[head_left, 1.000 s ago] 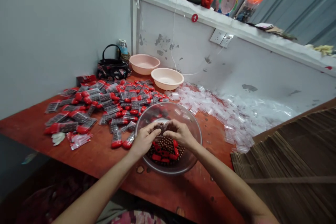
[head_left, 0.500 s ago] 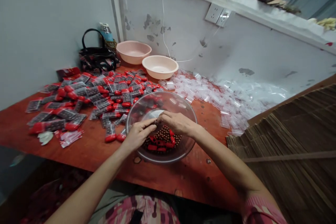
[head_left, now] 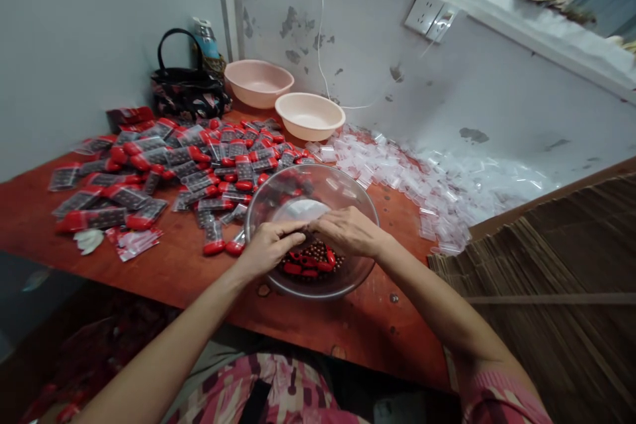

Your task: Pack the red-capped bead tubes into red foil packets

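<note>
A large clear plastic bowl (head_left: 368,238) stands in front of me on the red table. In it lie small brown balls (head_left: 334,268) and several red caps (head_left: 309,270). My left hand (head_left: 272,245) and my right hand (head_left: 348,228) meet over the bowl, thumbs and fingers closed together. Between the fingertips is something small and dark, mostly hidden, which I cannot make out. To the left spreads a heap of clear flat cases with red caps (head_left: 199,175), filled with dark balls. A pile of empty clear plastic cases (head_left: 397,175) lies to the right.
A pink basin (head_left: 258,83) and a cream basin (head_left: 309,116) stand at the back, beside a black handbag (head_left: 189,89) and a bottle (head_left: 205,40). Stacked brown cardboard (head_left: 551,291) borders the table (head_left: 382,331) on the right. Red-and-white packets (head_left: 136,242) lie near the left front edge.
The view has shifted slightly, so the scene sits a little higher and further right. Both hands remain together above the bowl, with the fingers turned slightly and the small dark thing more covered.
</note>
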A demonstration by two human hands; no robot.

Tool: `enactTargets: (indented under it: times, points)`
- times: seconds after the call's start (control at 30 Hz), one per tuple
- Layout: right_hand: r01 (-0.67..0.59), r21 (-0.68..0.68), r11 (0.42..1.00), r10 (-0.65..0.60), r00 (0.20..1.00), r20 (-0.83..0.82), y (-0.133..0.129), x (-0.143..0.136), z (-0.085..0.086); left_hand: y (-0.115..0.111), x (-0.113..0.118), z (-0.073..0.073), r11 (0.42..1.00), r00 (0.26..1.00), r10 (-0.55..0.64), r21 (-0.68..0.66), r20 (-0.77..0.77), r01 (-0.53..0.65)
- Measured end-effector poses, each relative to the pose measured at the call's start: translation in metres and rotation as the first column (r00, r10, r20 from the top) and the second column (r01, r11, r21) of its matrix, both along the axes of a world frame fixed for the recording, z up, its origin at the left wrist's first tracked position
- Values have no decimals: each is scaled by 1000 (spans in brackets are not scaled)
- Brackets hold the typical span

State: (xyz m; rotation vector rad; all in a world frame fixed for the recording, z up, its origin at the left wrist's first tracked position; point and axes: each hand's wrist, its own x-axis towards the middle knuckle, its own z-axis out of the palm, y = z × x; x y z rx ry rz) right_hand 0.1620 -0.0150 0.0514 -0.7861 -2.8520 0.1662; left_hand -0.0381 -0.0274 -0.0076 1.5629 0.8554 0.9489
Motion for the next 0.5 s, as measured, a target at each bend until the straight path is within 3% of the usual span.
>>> enactTargets:
  times: [0.07, 0.13, 0.2, 0.27, 0.33, 0.4, 0.5]
  points:
    - [59, 13, 998, -58, 993, -98, 0, -2, -5, 0, 2, 2, 1000, 1000, 4, -4, 23, -4]
    - [244, 2, 970, -236, 940, -247, 3, -1, -11, -1, 5, 2, 997, 995, 83, -9, 58, -83]
    - [482, -20, 876, -462, 826, -322, 9, 0, -15, -1, 8, 0, 974, 968, 227, -16, 105, -227]
    - [619, -14, 785, -605, 761, -235, 12, -1, -18, -2, 10, -1, 939, 923, 344, -53, 173, -339]
    - [634, -29, 773, -635, 772, -26, 11, -7, -22, -3, 11, -3, 920, 888, 392, -106, 240, -377]
    - [595, -111, 796, -574, 801, 171, 5, -19, -29, -4, 12, -3, 919, 879, 393, -125, 268, -373]
    - [535, -221, 816, -471, 836, 282, -6, -43, -44, -5, 11, -2, 924, 883, 383, -127, 271, -361]
